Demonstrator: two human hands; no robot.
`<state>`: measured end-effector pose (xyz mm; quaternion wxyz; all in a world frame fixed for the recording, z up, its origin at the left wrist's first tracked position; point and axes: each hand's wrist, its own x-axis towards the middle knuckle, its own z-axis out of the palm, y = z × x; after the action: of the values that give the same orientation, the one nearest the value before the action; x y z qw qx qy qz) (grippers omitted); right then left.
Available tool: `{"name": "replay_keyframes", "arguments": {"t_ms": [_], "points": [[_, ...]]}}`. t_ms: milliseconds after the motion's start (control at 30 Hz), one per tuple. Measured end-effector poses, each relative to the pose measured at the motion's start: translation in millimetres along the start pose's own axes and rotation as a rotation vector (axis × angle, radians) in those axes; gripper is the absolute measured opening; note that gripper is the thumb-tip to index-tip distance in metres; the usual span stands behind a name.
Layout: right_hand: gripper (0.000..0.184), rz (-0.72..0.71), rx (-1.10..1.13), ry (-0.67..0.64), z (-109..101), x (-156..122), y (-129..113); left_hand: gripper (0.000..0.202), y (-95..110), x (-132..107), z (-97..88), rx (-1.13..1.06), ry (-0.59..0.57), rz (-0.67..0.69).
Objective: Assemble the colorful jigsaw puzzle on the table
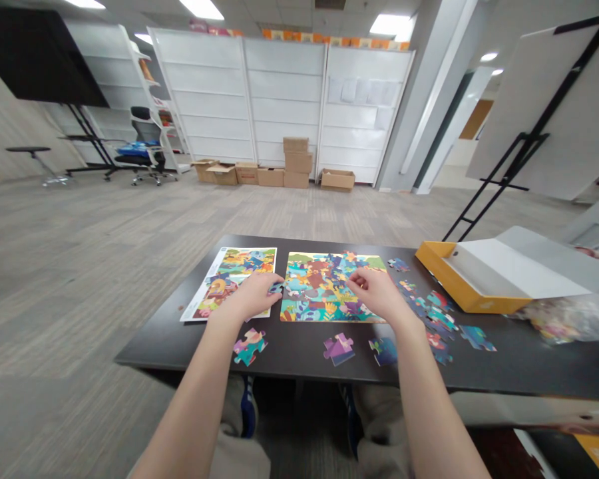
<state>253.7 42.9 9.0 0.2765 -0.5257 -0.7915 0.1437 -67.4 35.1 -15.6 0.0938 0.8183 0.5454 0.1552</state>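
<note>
Shelves: way back across the room, not blocking anything.
Table: dark, carries the whole lot.
Box: yellow, open, over on the right, probably parked there to leave the middle free.
Puzzle: on the table between the hands, likely centred so both can reach.
Sheet: printed, just left of the puzzle, probably handy for a quick look, though the left hand covers its lower right.
Bag: clear plastic, by the box, out of the way.
Right grip: over the puzzle, hiding some of it; fingertips bunched, can't tell if anything's in there.
Left grip: pinching a piece beside the puzzle's left edge.
Loose pieces: mostly right of the puzzle, some maybe hidden by the right forearm.
</note>
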Motion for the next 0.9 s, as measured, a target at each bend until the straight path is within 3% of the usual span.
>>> {"name": "replay_keyframes", "arguments": {"t_ms": [300, 533, 733, 900], "points": [[0.012, -0.097, -0.101, -0.109, 24, 10, -48, 0.034, -1, -5, -2.1, -0.007, 0.033, -0.008], [0.015, -0.138, -0.257, -0.202, 52, 29, -86, 0.032, 7, -28, -16.9, -0.116, 0.166, -0.025], [0.026, -0.122, -0.346, -0.219, 71, 34, -94, 0.032, 22, -56, -16.2, -0.191, 0.127, 0.037], [0.027, -0.086, -0.329, -0.214, 77, 36, -93, 0.032, 26, -66, -9.9, -0.169, 0.075, 0.057]]}}
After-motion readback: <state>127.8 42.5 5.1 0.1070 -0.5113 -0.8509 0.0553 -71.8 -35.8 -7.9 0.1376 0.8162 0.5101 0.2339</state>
